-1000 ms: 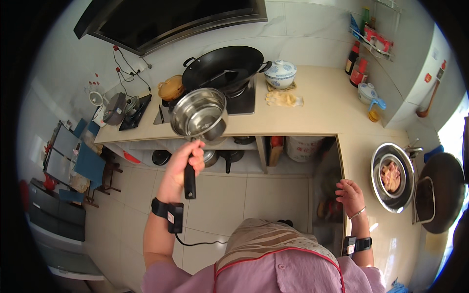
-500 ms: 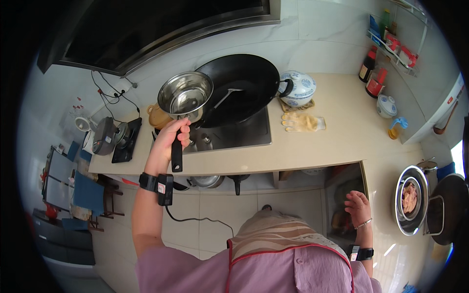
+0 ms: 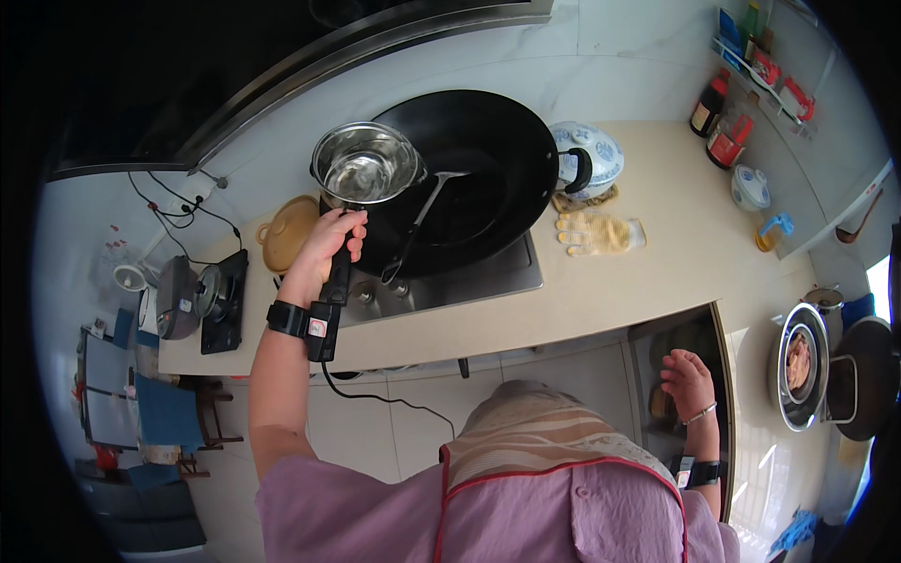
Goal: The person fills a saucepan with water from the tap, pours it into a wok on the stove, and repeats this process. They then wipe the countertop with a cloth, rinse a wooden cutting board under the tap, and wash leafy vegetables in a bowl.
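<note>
My left hand [image 3: 330, 239] is closed around the black handle of a shiny metal saucepan [image 3: 364, 167]. The saucepan is held up, and in the picture it overlaps the left side of a large black wok [image 3: 502, 188] on the steel stove [image 3: 469, 288]. Bright reflections fill the pan, so I cannot tell whether it has liquid inside. A spatula [image 3: 424, 218] with a long handle lies in the wok. Low at my right side hangs my right hand [image 3: 688, 383], its fingers loosely bent and apart, nothing seen in it, nearest the counter's inner edge.
Right of the wok are a blue-and-white lidded pot [image 3: 593, 155] and a yellowish glove [image 3: 601, 233]. A tan pot [image 3: 286, 235] stands left of the stove. Metal bowls holding raw meat [image 3: 799, 364] sit on the right counter. A dark range hood [image 3: 235, 75] overhangs the upper left.
The view has shifted slightly. The saucepan has moved a little toward the wok and the wall, and more of the tan pot and the spatula handle shows. My right hand stays low, hardly changed.
</note>
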Motion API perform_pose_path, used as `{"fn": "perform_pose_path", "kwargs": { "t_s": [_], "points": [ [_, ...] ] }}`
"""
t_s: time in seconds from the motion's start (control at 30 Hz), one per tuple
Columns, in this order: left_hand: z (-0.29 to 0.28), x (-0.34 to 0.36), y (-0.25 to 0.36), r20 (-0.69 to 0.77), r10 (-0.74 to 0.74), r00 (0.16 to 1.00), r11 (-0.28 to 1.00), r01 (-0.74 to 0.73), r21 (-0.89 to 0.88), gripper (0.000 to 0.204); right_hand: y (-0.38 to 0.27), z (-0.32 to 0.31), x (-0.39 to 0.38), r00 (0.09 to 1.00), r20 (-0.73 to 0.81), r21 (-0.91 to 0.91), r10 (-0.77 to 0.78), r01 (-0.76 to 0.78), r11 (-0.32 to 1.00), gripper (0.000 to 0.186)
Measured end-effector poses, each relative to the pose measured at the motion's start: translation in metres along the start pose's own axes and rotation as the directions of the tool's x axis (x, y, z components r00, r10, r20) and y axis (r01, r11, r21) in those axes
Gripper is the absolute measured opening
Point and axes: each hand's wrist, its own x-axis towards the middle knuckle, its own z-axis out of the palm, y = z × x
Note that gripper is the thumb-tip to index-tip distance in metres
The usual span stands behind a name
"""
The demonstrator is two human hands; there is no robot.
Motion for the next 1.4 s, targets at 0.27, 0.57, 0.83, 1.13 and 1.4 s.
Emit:
{"fn": "perform_pose_path", "kwargs": {
  "t_s": [0.27, 0.57, 0.83, 1.13, 1.4],
  "points": [
    [-0.009, 0.025, -0.008, 0.015, -0.044, 0.999, 0.998, 0.043, 0.051, 0.014, 0.009, 0.004, -0.01, 1.0, -0.016, 0.054, 0.004, -0.003, 0.999, 0.014],
    [-0.009, 0.035, -0.012, -0.031, -0.021, 0.999, 0.974, 0.028, 0.226, 0.015, 0.017, 0.0, -0.016, 1.0, -0.011, 0.069, 0.002, -0.001, 0.998, 0.015],
    [-0.004, 0.037, -0.012, -0.094, 0.036, 0.995, 0.911, 0.007, 0.413, 0.017, 0.026, -0.002, -0.015, 1.0, 0.001, 0.041, 0.019, -0.019, 0.999, 0.015],
    [0.006, 0.034, -0.003, -0.118, 0.16, 0.98, 0.762, -0.046, 0.646, 0.021, 0.031, 0.0, -0.013, 1.0, 0.002, 0.035, 0.029, -0.029, 0.999, 0.015],
    [0.009, 0.033, 0.001, 0.118, 0.647, 0.753, 0.093, -0.232, 0.968, 0.025, 0.034, -0.003, -0.012, 0.999, 0.011, 0.057, 0.031, -0.032, 0.998, 0.014]
  ]
}}
